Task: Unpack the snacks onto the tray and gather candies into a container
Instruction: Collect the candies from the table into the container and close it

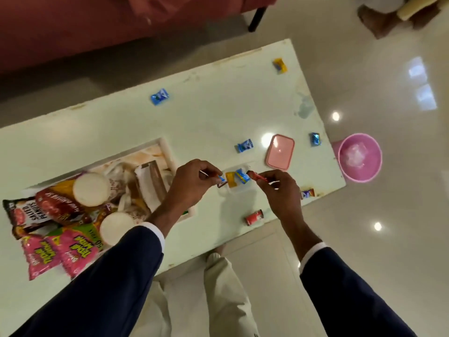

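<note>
A small clear container [245, 166] sits on the pale table with a yellow candy [230, 179] and a blue candy [242, 175] in it. My left hand [194, 181] pinches a small wrapped candy [221, 181] at the container's left rim. My right hand [279, 190] pinches a red wrapped candy [257, 176] at its right rim. Loose candies lie scattered: blue ones [159, 96] [245, 145] [315, 139], a yellow one [279, 65], a red one [254, 217] and one by the near edge [308, 193]. The tray [167, 152] at the left holds snack packets [56, 210].
A pink lid [280, 152] lies right of the container. Pink snack packets [56, 254] overhang the tray's near side, with two white round lids [91, 189] among the snacks. A pink bucket [359, 156] stands on the floor past the table's right end. A sofa runs along the far side.
</note>
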The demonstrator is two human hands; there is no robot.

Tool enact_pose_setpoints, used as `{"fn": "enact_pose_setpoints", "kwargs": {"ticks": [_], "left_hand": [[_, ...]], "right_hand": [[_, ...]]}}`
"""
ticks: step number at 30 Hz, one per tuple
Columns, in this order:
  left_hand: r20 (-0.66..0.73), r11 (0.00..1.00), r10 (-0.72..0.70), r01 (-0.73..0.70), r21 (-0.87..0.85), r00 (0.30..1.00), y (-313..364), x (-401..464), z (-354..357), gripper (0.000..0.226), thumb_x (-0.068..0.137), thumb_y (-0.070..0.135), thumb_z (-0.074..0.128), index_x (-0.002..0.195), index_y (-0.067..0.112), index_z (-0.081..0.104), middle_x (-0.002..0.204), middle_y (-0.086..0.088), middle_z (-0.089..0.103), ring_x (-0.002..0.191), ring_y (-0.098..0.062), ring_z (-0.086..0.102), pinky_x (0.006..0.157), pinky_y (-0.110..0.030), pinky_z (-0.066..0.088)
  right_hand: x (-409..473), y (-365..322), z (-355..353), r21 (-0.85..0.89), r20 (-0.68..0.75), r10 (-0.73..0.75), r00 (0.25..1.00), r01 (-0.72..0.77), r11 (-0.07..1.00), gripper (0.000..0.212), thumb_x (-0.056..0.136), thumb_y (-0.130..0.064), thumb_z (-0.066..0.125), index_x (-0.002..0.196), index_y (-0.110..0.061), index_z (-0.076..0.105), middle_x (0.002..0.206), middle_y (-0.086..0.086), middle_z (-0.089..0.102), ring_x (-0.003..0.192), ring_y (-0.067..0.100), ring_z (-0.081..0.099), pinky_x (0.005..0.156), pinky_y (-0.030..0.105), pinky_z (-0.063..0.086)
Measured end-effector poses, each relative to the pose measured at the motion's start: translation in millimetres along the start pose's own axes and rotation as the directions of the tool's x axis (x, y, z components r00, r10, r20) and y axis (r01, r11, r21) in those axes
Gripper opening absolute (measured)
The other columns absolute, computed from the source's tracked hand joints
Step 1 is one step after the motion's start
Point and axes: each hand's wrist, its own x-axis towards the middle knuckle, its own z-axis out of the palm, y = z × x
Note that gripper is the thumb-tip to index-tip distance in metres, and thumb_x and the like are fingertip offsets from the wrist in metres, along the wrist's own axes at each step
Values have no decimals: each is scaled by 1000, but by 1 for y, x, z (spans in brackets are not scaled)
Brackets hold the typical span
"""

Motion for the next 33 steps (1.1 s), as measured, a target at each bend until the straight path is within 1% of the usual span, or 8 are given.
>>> {"fn": "enact_pose_setpoints", "kwargs": {"ticks": [4,7,12,19,23,25,28,33], "left_hand": [[32,993,-24,20,114,999,1,8,25,12,83,8,79,94,15,79,93,0,78,82,-13,69,73,-12,50],[39,985,-30,23,170,999,-3,16,36,13,84,7,78,95,14,79,97,0,78,85,-11,69,78,-14,50],[48,948,3,-18,316,999,-3,28,48,16,87,11,76,89,26,76,89,11,75,73,-1,63,74,-18,51],[40,873,132,-136,468,990,8,36,67,23,87,20,78,107,26,68,100,10,69,79,-12,62,73,-29,47],[8,855,211,-188,483,977,6,30,65,43,84,15,80,121,25,61,116,1,54,78,-8,51,69,-24,41],[24,849,204,-189,494,979,4,24,61,40,87,11,77,120,25,60,116,2,54,78,-7,51,69,-22,41],[65,858,180,-189,478,982,-3,11,58,30,92,9,70,115,25,62,109,5,52,74,-8,54,70,-26,49],[168,865,128,-193,463,977,-20,-7,65,21,95,11,66,112,23,65,106,3,55,80,-15,62,82,-38,57]], "right_hand": [[11,0,11,24,29,52,998,-53,998,25,88,-47,74,100,-25,73,91,-11,70,73,4,64,50,8,40],[12,0,16,-11,-9,32,999,-33,999,35,90,-52,69,112,-24,70,98,-11,68,82,7,63,66,19,48],[3,17,8,-44,-55,1,999,-4,999,26,89,-25,73,115,-24,67,103,-12,57,91,8,57,67,16,41],[-10,40,0,5,55,41,998,-42,999,17,91,-15,68,106,-25,68,104,-9,58,91,18,64,78,35,59],[-9,46,-5,29,72,34,997,-36,999,19,92,-11,64,106,-22,69,106,-5,62,87,18,64,75,32,58],[-11,50,-8,24,70,26,997,-28,999,21,93,-7,60,105,-20,70,107,-2,63,83,15,63,68,16,51],[-21,63,-14,-54,96,-4,995,10,999,30,91,4,57,107,-18,70,108,1,62,88,12,61,65,8,46],[-38,92,-5,-398,331,-119,936,253,882,49,85,1,69,125,-26,67,130,1,54,112,23,50,92,35,50]]}}
